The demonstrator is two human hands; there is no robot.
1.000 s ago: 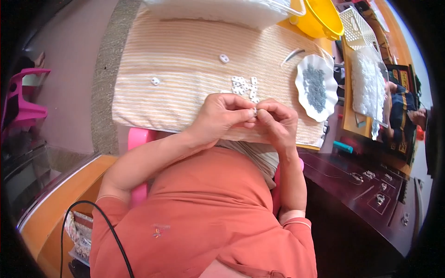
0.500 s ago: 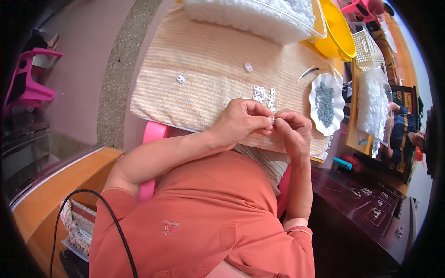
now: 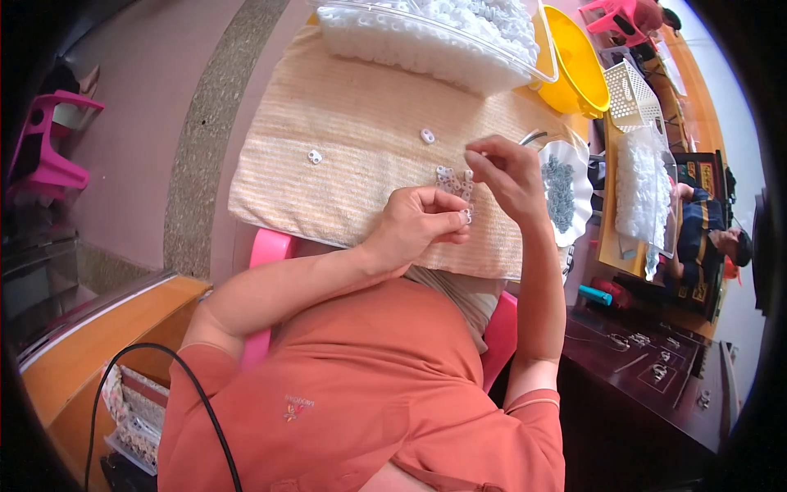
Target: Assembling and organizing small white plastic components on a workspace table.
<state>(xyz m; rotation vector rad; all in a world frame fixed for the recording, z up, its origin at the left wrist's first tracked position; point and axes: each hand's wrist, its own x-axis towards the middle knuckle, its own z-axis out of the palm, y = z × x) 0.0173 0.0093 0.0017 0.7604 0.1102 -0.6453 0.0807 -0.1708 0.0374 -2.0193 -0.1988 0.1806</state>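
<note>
Between the thumb and forefinger of my left hand [image 3: 416, 223] is a small white plastic piece [image 3: 467, 216], held low over the towel's near edge. My right hand [image 3: 510, 174] is raised to the right of it, apart from the left hand. Its thumb and forefinger are drawn together above the towel; whatever may sit between them is too small to make out. Just beyond my left fingertips lies a cluster of white two-holed pieces [image 3: 449, 179], partly hidden by the hands. One loose white oval piece [image 3: 427, 136] rests farther off, and another white piece [image 3: 315, 157] lies to the left.
A striped beige towel [image 3: 279, 184] covers the table. At the far side stands a clear box [image 3: 426, 61] full of white parts, beside a yellow basin [image 3: 566, 90]. A white scalloped dish [image 3: 580, 205] with small grey parts stands right. Another person [image 3: 697, 225] sits farther right.
My right hand has left the left hand's fingertips and moved up and away over the towel. The left hand keeps hold of the white piece. The whole view has shifted slightly.
</note>
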